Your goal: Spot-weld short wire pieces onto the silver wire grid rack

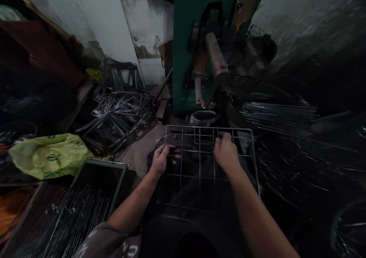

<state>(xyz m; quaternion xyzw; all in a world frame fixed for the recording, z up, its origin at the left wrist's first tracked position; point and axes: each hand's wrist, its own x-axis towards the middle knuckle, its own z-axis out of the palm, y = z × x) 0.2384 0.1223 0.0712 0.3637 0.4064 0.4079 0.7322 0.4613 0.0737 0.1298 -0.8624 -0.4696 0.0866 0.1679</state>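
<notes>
A wire grid rack (199,151) with a rectangular outer frame lies across my lap in front of a green machine. My left hand (162,158) pinches the rack's left edge wire between thumb and forefinger, its other fingers reaching beneath the wires. Towards the far right part of the rack, my right hand (226,151) is closed around the wires; its fingertips are partly hidden. A smaller bent wire loop (195,137) shows at the rack's far side, between the two hands. Just beyond the far edge is a dark, bowl-like container (203,117).
Copper-coloured machine arms (215,54) jut from the green cabinet (183,60) ahead. Piled wire frames (120,107) lie ahead left. At left are a crate (121,178) and many thin rods (77,212), beside a yellow-green sack (51,155). Stacked rods (277,111) lie at right.
</notes>
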